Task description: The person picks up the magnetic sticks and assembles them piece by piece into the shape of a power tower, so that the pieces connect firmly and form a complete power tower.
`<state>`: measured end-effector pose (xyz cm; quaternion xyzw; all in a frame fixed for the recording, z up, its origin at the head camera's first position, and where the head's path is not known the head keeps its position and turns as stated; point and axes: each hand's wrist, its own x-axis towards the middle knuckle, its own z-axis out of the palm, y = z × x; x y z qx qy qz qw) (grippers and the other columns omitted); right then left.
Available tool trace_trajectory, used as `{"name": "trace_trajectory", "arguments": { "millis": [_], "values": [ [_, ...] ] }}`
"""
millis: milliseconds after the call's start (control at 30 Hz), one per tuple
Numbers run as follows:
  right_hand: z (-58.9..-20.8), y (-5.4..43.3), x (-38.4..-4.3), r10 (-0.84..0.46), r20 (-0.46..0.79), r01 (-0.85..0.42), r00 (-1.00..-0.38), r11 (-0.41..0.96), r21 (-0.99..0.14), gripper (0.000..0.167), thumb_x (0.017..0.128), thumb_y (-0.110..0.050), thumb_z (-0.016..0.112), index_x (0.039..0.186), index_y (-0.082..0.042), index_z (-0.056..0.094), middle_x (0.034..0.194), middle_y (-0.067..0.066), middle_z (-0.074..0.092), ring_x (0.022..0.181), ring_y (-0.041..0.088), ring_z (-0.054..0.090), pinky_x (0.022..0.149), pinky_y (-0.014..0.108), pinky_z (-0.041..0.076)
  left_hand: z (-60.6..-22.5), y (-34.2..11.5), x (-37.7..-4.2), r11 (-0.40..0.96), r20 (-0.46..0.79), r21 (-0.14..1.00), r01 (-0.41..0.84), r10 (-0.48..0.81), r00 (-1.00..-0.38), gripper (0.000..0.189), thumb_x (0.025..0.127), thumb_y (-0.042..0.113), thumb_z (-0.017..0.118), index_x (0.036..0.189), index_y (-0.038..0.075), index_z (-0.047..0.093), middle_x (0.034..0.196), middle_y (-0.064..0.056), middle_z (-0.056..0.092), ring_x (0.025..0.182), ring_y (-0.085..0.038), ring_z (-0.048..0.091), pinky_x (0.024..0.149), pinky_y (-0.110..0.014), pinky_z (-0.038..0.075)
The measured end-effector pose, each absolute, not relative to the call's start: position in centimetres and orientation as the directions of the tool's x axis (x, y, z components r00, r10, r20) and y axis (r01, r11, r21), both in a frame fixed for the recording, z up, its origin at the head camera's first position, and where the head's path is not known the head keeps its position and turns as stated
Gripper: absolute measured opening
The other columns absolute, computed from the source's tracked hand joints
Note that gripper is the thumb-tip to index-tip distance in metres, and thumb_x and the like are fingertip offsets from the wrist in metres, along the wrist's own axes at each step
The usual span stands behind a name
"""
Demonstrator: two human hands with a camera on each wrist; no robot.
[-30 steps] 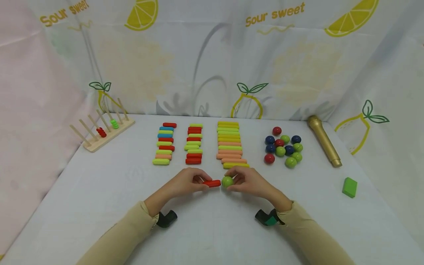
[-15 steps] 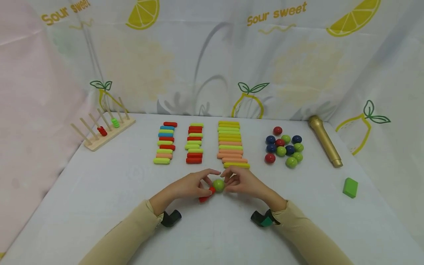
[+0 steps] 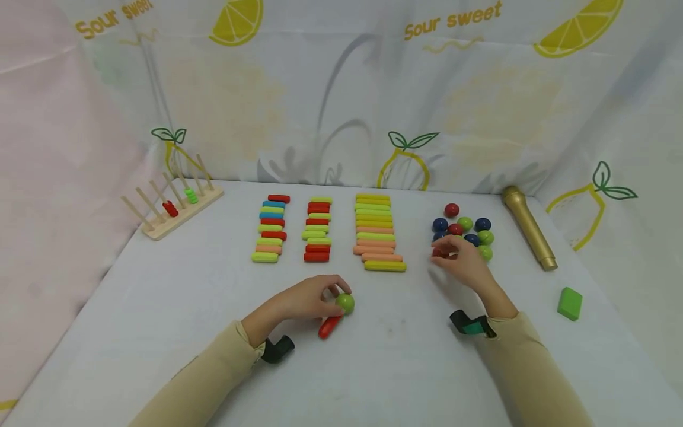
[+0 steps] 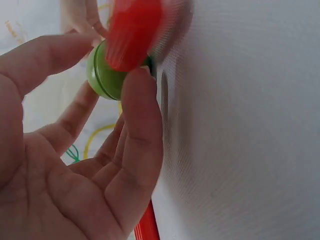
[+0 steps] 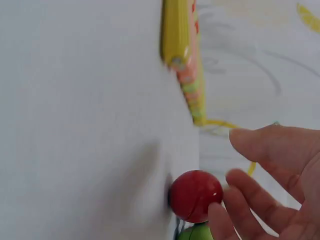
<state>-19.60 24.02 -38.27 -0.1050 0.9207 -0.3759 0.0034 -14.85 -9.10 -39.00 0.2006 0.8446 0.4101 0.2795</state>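
Head view: pinching a green ball (image 3: 345, 303) with the left hand (image 3: 304, 299) alone, between finger and thumb. Half a second ago, had both hands close to that ball. Now gone across with the right hand (image 3: 466, 264) to the bunch of balls (image 3: 472, 240), with thumb and fingers apart near a red ball (image 5: 192, 196). Not holding it yet; cannot tell if touching it with a fingertip. Just below the green ball, lying slanted on the desk (image 3: 395, 367): a red stick (image 3: 329, 327). Seems to mean minding the green ball with one hand and having the other free for the red one. Farther out: rows of coloured sticks (image 3: 317, 228), a gold microphone (image 3: 528, 228) and a green block (image 3: 570, 303).
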Motion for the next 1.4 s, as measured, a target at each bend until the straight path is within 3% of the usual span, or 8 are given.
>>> {"name": "trace_trajectory", "arguments": {
  "millis": [100,233,433,600,800,1000,1400],
  "values": [
    [-38.1,25.2,-19.8,-0.152,0.095,-0.176,-0.984,0.737,-0.653,0.027,0.083,-0.002,0.067,0.108,0.005,0.059,0.102,0.021,0.056,0.092,0.034,0.054,0.081,0.045,0.046,-39.2,-9.1,-15.0,0.604,-0.319,0.792,0.09,0.536,-0.782,0.03,0.081,0.02,0.072,0.106,0.015,0.055,0.101,-0.001,0.055,0.075,-0.017,0.055,0.064,-0.028,0.048],
    [-38.1,26.0,-20.1,-0.124,0.096,-0.157,-0.988,0.769,-0.62,0.03,0.082,-0.003,0.067,0.109,0.007,0.059,0.105,0.025,0.053,0.094,0.039,0.053,0.08,0.048,0.046,-39.4,-9.2,-15.0,0.636,-0.326,0.764,0.109,0.527,-0.785,0.028,0.083,0.023,0.07,0.108,0.019,0.058,0.095,-0.002,0.053,0.08,-0.017,0.053,0.064,-0.028,0.047],
    [-38.1,26.5,-20.5,-0.144,-0.01,-0.11,-0.99,0.797,-0.594,0.035,0.084,-0.007,0.066,0.115,0.006,0.057,0.109,0.025,0.055,0.095,0.039,0.055,0.077,0.046,0.049,-39.5,-9.8,-14.7,0.653,-0.319,0.753,0.076,0.464,-0.827,0.028,0.083,0.027,0.071,0.104,0.014,0.06,0.094,-0.001,0.053,0.084,-0.017,0.05,0.065,-0.028,0.046],
    [-37.9,25.9,-20.2,-0.185,-0.049,-0.124,-0.982,0.809,-0.574,0.033,0.082,-0.01,0.07,0.11,0.003,0.058,0.105,0.023,0.058,0.093,0.037,0.057,0.076,0.045,0.05,-39.2,-10.8,-14.5,0.656,-0.312,0.752,0.068,0.444,-0.84,0.038,0.077,0.026,0.077,0.107,0.014,0.056,0.098,0.0,0.056,0.081,-0.015,0.051,0.065,-0.028,0.046],
    [-38.2,23.8,-18.8,-0.265,-0.045,-0.175,-0.963,0.744,-0.645,0.033,0.08,-0.012,0.073,0.107,0.001,0.058,0.102,0.018,0.061,0.09,0.032,0.06,0.076,0.042,0.051,-39.0,-12.0,-14.4,0.574,-0.226,0.8,0.177,0.561,-0.797,0.034,0.077,0.014,0.077,0.109,0.012,0.065,0.097,0.003,0.059,0.081,-0.015,0.055,0.068,-0.026,0.049],
    [-38.7,20.9,-17.5,-0.406,-0.078,-0.236,-0.91,0.664,-0.709,0.037,0.08,-0.013,0.072,0.114,-0.002,0.061,0.102,0.01,0.061,0.089,0.025,0.06,0.077,0.037,0.051,-39.1,-11.8,-14.4,0.596,-0.231,0.79,0.142,0.504,-0.832,0.033,0.077,0.017,0.077,0.107,0.013,0.064,0.097,0.002,0.058,0.08,-0.015,0.055,0.068,-0.025,0.049],
    [-39.1,16.7,-16.4,-0.578,-0.093,-0.297,-0.81,0.543,-0.786,0.033,0.077,-0.015,0.077,0.106,-0.005,0.064,0.093,0.002,0.062,0.081,0.017,0.057,0.07,0.026,0.051,-39.3,-10.9,-15.3,0.592,-0.229,0.799,0.101,0.456,-0.86,0.032,0.078,0.015,0.076,0.108,0.014,0.064,0.099,0.001,0.058,0.078,-0.015,0.056,0.068,-0.025,0.05]
  ]
}}
